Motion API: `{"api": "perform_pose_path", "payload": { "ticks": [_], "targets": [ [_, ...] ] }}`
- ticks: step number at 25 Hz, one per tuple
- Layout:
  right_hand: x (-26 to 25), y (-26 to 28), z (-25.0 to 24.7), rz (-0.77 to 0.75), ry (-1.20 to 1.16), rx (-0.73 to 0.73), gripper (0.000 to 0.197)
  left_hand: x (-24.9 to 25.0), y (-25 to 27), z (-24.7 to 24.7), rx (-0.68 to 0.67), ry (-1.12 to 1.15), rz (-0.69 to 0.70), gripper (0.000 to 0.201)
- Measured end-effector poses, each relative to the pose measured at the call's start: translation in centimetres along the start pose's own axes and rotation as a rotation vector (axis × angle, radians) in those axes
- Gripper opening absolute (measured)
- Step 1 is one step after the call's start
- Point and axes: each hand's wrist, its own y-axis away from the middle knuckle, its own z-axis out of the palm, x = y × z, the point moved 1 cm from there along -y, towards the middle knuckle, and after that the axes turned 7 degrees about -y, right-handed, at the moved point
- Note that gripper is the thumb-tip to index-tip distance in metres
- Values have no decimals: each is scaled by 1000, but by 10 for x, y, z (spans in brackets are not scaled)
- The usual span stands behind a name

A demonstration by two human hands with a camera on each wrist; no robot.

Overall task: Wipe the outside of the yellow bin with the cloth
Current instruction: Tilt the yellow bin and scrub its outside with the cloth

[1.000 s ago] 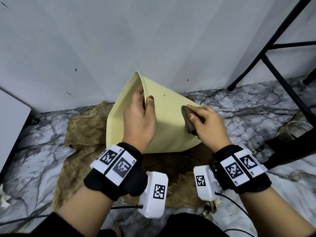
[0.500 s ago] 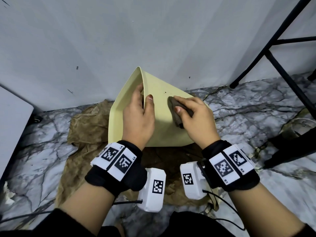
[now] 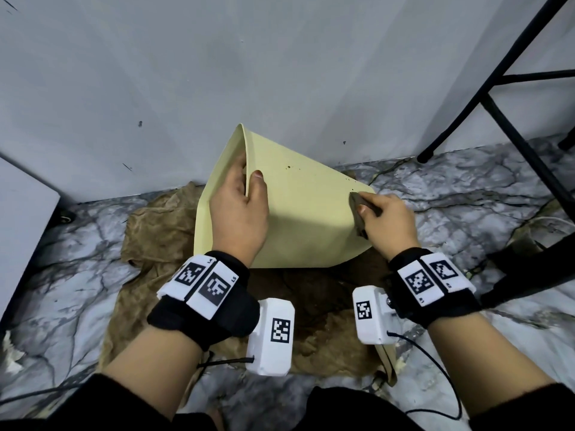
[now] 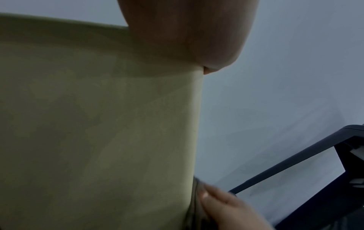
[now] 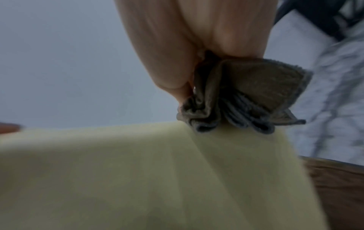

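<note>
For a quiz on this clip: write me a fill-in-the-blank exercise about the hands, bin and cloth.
1. The left hand grips the yellow bin by its ____.
2. The right hand holds a folded ____ against the bin.
3. The bin lies tipped on a crumpled brown ____.

Missing words: rim; cloth; sheet

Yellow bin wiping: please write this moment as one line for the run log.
left hand grips yellow bin rim | right hand presses cloth on bin's outer wall, near its base | bin tilted | dark specks remain
</note>
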Motion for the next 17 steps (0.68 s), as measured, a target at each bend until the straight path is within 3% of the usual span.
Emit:
{"api": "perform_pose_path", "payload": {
  "ticks": [5,7,17],
  "targets": [
    [-83,33,31,-383,-67,-79,32,6,5,2,11,-59,22,36],
    [-101,39,34,-448,-110,-97,31,7,4,2,6,-57,36,36],
    [-45,28,15,-230,-150,-34,30,8,10,1,-128,-26,-12,41]
  ]
}}
